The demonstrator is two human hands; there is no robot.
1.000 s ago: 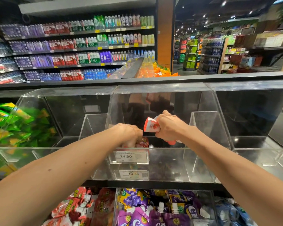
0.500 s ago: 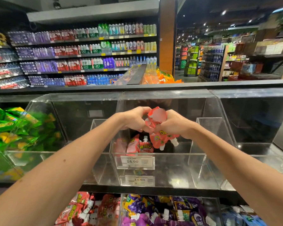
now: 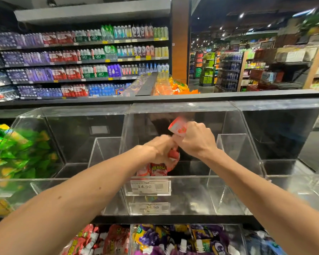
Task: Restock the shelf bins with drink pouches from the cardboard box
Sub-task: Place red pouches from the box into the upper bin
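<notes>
Both my hands reach into the middle clear acrylic bin [image 3: 188, 196]. My right hand [image 3: 195, 139] is closed around a red drink pouch [image 3: 179, 128] whose top sticks up above my fist. My left hand [image 3: 161, 150] grips another red pouch [image 3: 174, 155] and holds it low, just above a few red pouches [image 3: 154, 170] lying in the bin behind a price tag [image 3: 149, 187] reading 14.90. The two hands touch each other. The cardboard box is out of view.
The left bin [image 3: 11, 150] holds green and yellow pouches. The right bin [image 3: 284, 144] shows nothing inside. Below, lower bins hold red pouches [image 3: 99, 240] and purple pouches [image 3: 182, 240]. A black shelf ledge [image 3: 155, 98] runs above the bins. Bottled drinks fill the far aisle.
My hands have separated the bundle of red pouches: the left hand dropped lower toward the pouches in the bin, and the right hand rose slightly with one pouch.
</notes>
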